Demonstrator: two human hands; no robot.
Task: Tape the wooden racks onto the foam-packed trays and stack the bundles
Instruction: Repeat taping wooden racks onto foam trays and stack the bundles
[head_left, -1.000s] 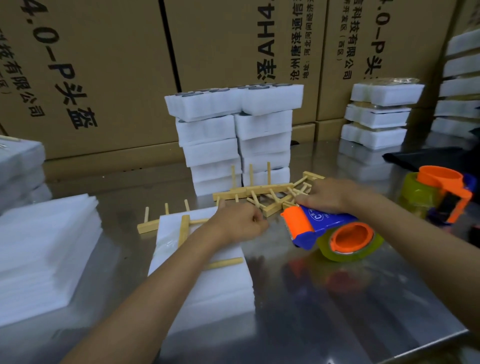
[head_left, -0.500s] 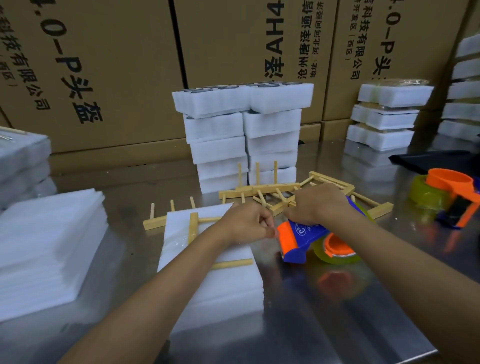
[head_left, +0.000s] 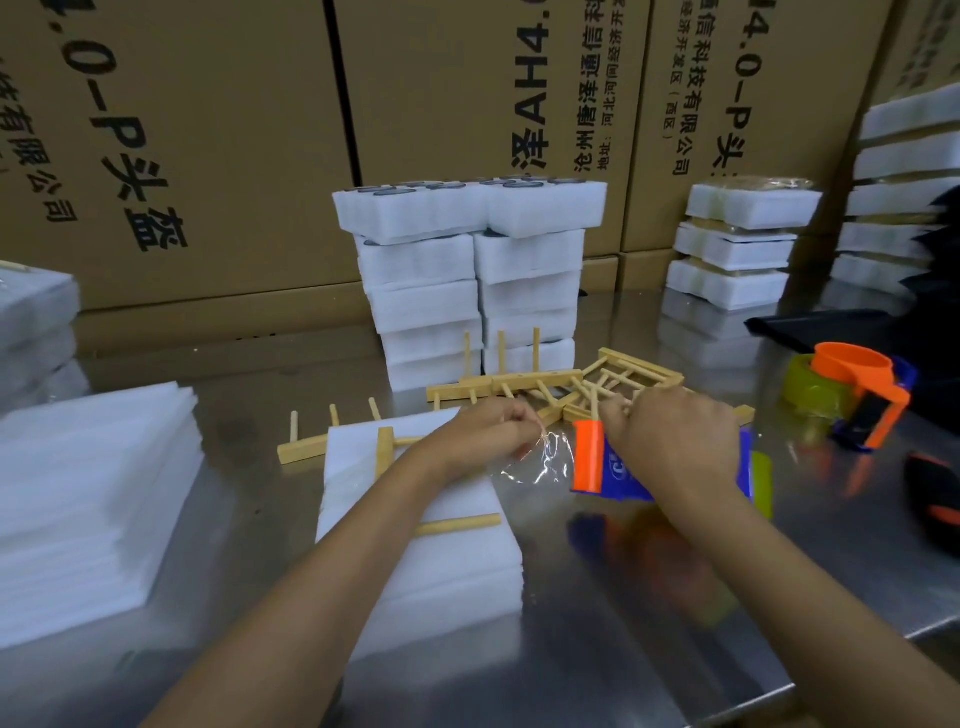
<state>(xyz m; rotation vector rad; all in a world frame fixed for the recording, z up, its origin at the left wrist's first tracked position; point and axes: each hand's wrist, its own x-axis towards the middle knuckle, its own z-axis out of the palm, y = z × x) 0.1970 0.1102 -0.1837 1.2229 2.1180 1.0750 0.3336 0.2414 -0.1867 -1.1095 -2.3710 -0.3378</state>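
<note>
Two hands are seen: clear tape is pinched by the left hand, pulled from the blue-and-orange tape dispenser gripped by the right hand. A pale wooden rack lies on the white foam-packed tray.

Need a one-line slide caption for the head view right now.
Left hand pulls clear tape from the dispenser gripped by the right hand.

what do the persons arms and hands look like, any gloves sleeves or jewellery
Both forearms are bare up to the frame edge: no sleeves show. The left hand and right hand wear no gloves, and no watch, bracelet or ring is visible on the sides that face the camera. The fingertips are partly hidden and a little blurred, so nail details cannot be told.
</note>
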